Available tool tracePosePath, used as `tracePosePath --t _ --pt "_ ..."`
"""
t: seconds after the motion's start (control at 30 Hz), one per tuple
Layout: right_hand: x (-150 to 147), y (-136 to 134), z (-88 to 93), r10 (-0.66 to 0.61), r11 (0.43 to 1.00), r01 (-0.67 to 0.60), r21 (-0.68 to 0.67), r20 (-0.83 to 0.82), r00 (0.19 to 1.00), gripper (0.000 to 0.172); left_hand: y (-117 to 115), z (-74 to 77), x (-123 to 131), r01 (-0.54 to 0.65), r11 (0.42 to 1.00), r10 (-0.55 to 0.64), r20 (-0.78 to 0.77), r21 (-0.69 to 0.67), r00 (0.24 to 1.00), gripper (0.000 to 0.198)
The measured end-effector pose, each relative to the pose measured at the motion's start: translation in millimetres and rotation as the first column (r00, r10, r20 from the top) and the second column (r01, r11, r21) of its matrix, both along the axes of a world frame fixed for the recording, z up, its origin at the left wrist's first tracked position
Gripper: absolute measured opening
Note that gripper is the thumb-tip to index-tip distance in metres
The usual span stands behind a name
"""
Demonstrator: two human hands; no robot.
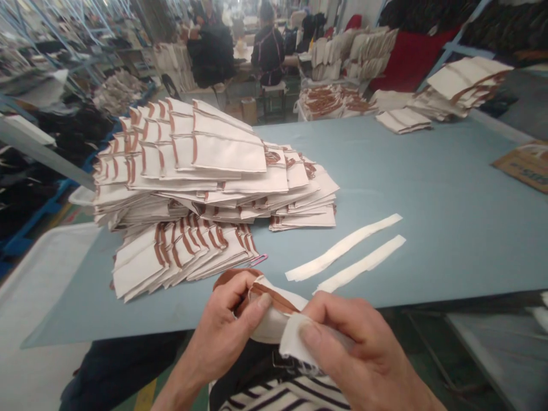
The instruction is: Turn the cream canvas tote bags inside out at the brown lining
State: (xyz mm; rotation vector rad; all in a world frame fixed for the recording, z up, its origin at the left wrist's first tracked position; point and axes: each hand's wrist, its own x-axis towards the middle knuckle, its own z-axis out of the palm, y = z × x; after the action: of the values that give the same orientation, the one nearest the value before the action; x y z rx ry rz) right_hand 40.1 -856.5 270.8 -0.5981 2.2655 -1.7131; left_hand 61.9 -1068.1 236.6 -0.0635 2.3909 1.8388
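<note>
Between my hands is a cream fabric piece (269,326) with a brown strip along it, held just past the table's front edge. My left hand (229,319) pinches its left part, thumb on top beside the brown strip. A white end of the cloth is gripped between thumb and fingers of my right hand (346,337). Brown cloth bulges out behind the left fingers. Beyond the hands, a pink scissor-like or pin-like item (259,260) lies by the stack, too small to name surely. Two cream strips (342,248) lie on the table to the right.
A tall heap of cream fabric pieces with brown edges (231,151) covers the left of the blue-grey table (445,200). A smaller fanned stack (139,257) sits before it. More pieces (405,120) and brown cardboard (526,165) lie right. People (268,48) sit farther back.
</note>
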Motion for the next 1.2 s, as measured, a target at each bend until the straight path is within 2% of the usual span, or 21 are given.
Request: tracePosePath --t 0.13,0.23,0.33,0.67,0.87,1.2 --pt "-7.6 -15.6 3.5 0.024 0.998 -0.029 0.048 0.092 0.995 0.032 5.4 5.5 -6.9 0.051 0.997 -0.052 0.011 0.058 0.999 0.033" --pt "-12.0 -20.8 0.1 -0.064 0.985 0.059 0.163 0.027 0.998 0.025 8.4 5.4 -12.8 0.073 0.996 -0.072 -0.008 0.047 0.997 0.029" --pt "-13.7 -21.6 -4.8 -0.147 0.968 0.153 0.199 -0.043 0.988 0.026 9.8 2.3 -17.3 0.095 0.994 -0.093 -0.038 0.062 0.995 0.027" --pt "-12.8 -31.9 -26.6 -0.345 0.896 0.393 0.206 -0.234 0.909 0.030 6.2 -6.4 -24.1 0.168 0.977 -0.161 -0.069 0.128 0.985 0.020" --pt "-15.5 -37.2 -27.7 -0.395 0.869 0.461 0.179 -0.309 0.865 0.030 8.0 -8.1 -29.5 0.155 0.976 -0.139 -0.108 0.151 0.984 0.015" --pt "-20.1 -42.3 -36.2 -0.445 0.856 0.499 0.139 -0.293 0.846 0.029 8.1 -15.7 -35.3 0.120 0.966 -0.105 -0.077 0.230 0.992 0.020"
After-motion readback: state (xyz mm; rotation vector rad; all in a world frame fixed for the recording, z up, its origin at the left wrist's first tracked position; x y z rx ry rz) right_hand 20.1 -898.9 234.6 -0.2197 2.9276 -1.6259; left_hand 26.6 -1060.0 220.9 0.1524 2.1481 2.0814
